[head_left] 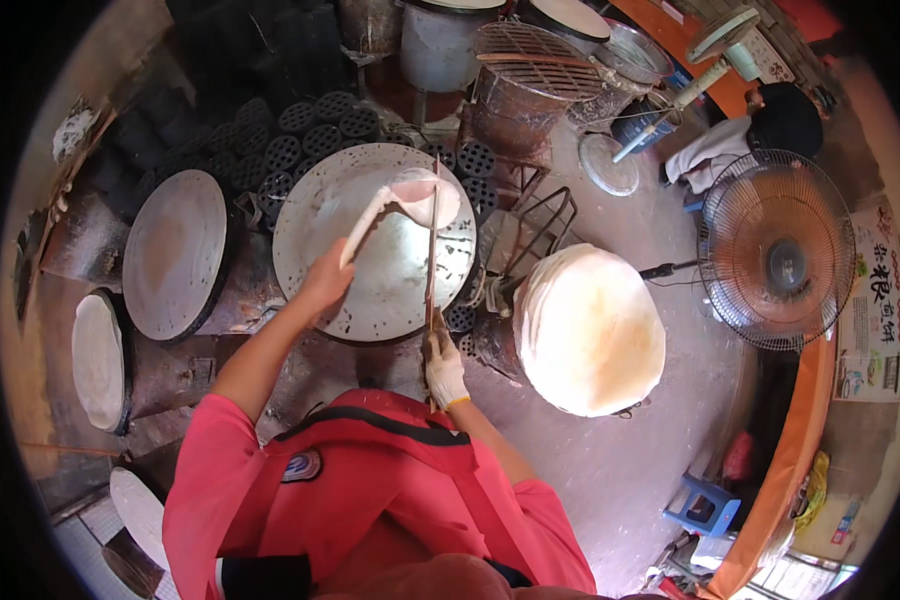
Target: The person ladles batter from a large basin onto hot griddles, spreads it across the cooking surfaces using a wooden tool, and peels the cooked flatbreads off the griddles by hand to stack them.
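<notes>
A round griddle (370, 295) with dark specks lies in front of me at the centre. My bare left hand (326, 275) is closed round the handle of a pale ladle (425, 197), whose bowl hangs over the far right part of the griddle. What the bowl contains I cannot make out. In a white work glove, my right hand (444, 370) grips the near end of a long thin stick (431, 275). It points straight away from me across the griddle's right side and crosses in front of the ladle bowl. A thick stack of round flatbreads (590, 330) stands to the right.
On the left are more round plates, one a grey griddle (175, 255), another white-topped (98, 360). Holed coal briquettes (300, 118) are piled behind. A wire rack (535, 62) tops a drum at the back. Rightward stand a fan (785, 260), a blue stool (703, 505) and another person (785, 120).
</notes>
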Demonstrator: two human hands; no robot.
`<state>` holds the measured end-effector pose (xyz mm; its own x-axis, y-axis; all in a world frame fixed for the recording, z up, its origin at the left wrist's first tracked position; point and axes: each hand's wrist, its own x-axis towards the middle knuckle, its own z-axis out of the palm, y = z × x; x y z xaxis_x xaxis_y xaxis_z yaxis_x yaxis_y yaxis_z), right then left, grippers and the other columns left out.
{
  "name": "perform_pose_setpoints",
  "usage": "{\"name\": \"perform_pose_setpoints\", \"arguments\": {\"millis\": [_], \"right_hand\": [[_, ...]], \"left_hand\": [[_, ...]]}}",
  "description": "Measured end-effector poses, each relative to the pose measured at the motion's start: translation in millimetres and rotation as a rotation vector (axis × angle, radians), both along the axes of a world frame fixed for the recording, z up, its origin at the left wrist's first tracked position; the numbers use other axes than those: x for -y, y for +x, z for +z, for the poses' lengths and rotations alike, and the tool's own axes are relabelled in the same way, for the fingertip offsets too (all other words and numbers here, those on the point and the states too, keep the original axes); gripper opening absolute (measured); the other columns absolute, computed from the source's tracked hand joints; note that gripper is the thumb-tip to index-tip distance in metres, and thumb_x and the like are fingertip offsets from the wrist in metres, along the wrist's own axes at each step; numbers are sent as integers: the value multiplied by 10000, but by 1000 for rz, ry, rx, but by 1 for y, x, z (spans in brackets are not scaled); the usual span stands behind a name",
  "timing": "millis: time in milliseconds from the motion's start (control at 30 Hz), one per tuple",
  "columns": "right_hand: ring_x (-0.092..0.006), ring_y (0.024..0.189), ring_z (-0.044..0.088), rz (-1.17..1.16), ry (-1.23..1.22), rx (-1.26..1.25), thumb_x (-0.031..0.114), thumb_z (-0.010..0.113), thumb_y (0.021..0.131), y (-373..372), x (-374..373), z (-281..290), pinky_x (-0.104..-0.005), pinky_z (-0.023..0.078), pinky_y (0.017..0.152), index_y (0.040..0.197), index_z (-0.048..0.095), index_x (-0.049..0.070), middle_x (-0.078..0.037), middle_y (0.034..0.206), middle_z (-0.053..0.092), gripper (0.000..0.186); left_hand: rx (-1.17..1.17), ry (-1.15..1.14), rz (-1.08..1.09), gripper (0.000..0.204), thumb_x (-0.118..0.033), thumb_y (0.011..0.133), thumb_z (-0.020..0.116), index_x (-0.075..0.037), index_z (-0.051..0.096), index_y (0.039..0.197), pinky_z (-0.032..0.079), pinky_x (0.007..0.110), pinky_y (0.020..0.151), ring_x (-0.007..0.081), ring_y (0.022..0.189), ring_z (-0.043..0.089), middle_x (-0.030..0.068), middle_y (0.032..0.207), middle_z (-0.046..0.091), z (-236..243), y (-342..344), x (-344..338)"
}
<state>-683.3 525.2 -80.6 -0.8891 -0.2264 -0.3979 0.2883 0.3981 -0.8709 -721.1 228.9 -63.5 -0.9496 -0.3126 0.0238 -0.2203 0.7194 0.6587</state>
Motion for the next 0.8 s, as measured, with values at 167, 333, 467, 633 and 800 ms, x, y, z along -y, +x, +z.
{"name": "perform_pose_setpoints", "arguments": {"millis": [167,333,467,633,800], "right_hand": [[-193,908,643,-222,-309,48,250,490,1059,-28,44,2,-300,535,803,1528,401,114,-103,1099,667,496],[-122,484,452,-278,-601,282,302,470,1065,-70,116,-2,-281,338,373,1477,380,181,2,683,451,439],[-109,478,472,-183,-415,367,328,480,1059,-100,166,21,-269,352,362,1446,461,202,9,687,515,407],[-99,493,481,-247,-444,243,300,463,1074,-83,169,33,-266,379,383,1532,389,221,-1,677,519,471],[-95,459,419,-532,-805,81,260,439,1086,4,117,-30,-253,369,389,1591,253,242,2,632,459,539]], "left_hand": [[-17,-29,106,416,-182,928,618,-134,483,1319,515,555,743,505,915,639,283,998,674,34,8,38],[-246,-17,196,376,-179,959,605,-98,453,1293,521,487,590,420,684,670,205,820,673,39,41,56],[-15,661,255,277,-155,982,589,-114,452,1220,431,351,385,203,432,539,72,632,538,64,63,45],[61,1328,175,211,-118,990,575,-146,410,1118,309,239,294,62,343,325,-29,575,366,85,81,50],[193,1409,135,208,-125,990,575,-159,421,1125,292,235,303,60,355,318,-34,579,359,82,86,54]]}}
